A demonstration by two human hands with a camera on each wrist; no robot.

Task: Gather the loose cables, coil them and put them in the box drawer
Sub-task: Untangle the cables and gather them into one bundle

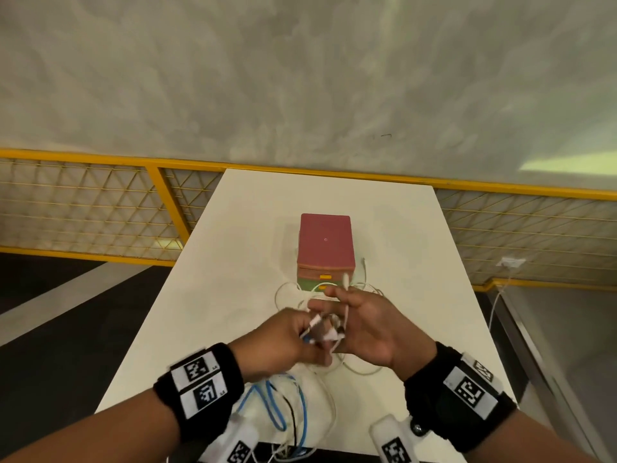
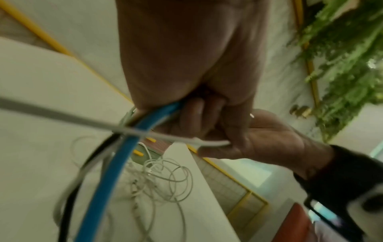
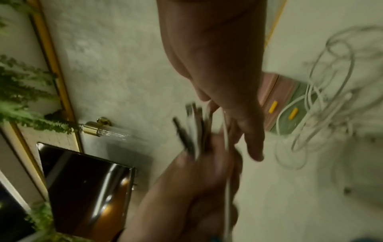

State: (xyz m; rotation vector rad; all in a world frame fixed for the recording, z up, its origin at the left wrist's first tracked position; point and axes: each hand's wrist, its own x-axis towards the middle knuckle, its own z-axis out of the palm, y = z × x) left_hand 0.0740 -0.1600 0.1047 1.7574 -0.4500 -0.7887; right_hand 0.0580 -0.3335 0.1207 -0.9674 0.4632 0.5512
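My left hand (image 1: 310, 332) grips a bundle of cable ends (image 1: 322, 330) above the near middle of the white table (image 1: 233, 245). From this fist a blue cable (image 2: 116, 163), a black one and white ones hang down toward me. My right hand (image 1: 354, 312) is against the bundle with its fingers stretched out, and pinches a white cable (image 1: 347, 312) whose plug sticks up past the fingertips. Loose white cables (image 1: 367, 289) lie tangled in front of the box (image 1: 325, 238). The box has a pink top and its drawers, with yellow handles (image 3: 272, 107), are closed.
A yellow railing with wire mesh (image 1: 100, 202) runs behind the table's far edge. At the right, a wall socket (image 1: 509, 262) has a white lead hanging from it. Cable loops drape over the table's near edge (image 1: 293, 442). Green foliage (image 2: 342, 57) fills the wrist views' background.
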